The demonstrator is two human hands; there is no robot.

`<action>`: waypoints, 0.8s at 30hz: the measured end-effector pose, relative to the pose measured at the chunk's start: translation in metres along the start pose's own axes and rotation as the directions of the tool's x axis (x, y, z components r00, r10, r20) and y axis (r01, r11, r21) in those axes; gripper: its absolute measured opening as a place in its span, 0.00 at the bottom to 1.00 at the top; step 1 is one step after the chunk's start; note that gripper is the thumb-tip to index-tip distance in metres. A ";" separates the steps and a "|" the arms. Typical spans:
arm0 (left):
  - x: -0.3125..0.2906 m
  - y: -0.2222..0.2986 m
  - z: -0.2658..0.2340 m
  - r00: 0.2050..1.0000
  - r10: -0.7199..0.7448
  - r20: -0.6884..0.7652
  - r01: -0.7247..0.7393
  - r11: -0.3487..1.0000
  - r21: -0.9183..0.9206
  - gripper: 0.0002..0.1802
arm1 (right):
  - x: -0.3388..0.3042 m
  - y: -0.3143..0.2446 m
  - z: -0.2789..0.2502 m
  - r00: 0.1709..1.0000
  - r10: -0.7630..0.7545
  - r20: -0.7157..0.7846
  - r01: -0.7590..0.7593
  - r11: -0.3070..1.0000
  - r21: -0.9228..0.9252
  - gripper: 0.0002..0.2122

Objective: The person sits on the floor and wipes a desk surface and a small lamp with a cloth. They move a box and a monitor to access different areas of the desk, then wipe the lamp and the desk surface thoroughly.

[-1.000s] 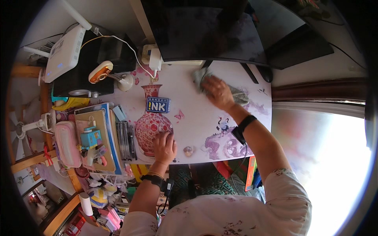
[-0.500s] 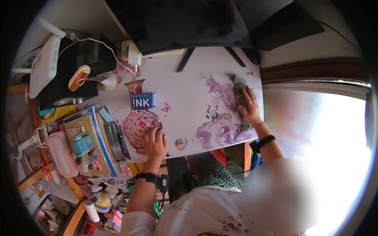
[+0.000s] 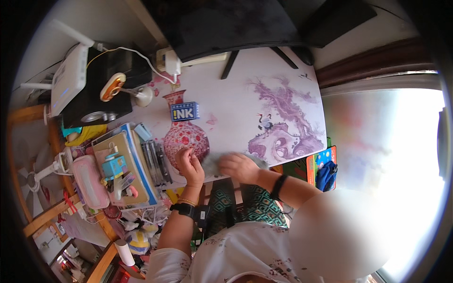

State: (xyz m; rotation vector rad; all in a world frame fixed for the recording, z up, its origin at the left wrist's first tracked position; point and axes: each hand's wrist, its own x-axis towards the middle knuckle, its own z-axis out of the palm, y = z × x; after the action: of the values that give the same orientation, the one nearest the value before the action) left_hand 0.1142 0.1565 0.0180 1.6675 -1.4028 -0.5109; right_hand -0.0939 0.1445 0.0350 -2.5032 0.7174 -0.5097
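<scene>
At the desk's near edge my right hand point(image 3: 239, 168) presses on a crumpled grey cloth point(image 3: 213, 162), which shows at both sides of it. Motion smears its fingers a little. Just to the left, my left hand point(image 3: 190, 169) is raised over the printed vase, its fingers curled in toward the thumb. What those fingers hold, if anything, is hidden. A blue ink box point(image 3: 184, 112) lies beyond the left hand, on the neck of the printed vase.
A monitor point(image 3: 231, 23) stands on dark legs at the back. Along the left are a white router point(image 3: 71, 80), a small webcam point(image 3: 113, 87), a pink pencil case point(image 3: 91, 181) and several pens point(image 3: 155, 162). A bright window point(image 3: 387, 141) is on the right.
My right hand has brought the grey cloth from the desk's right end to the near middle. My left hand has lifted and curled. The small round metallic thing beside it no longer shows.
</scene>
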 end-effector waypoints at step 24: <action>0.175 0.196 0.224 0.689 0.445 0.572 -0.443 0.883 -0.154 0.27 | -0.005 0.022 0.001 0.969 0.222 -0.108 -0.224 0.975 -0.006 0.19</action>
State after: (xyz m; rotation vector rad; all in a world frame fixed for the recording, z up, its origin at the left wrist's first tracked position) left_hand -0.1218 -0.0834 0.0966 1.1145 -2.1912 -0.7877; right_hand -0.1056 0.1314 0.0218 -2.3857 1.0348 -0.5599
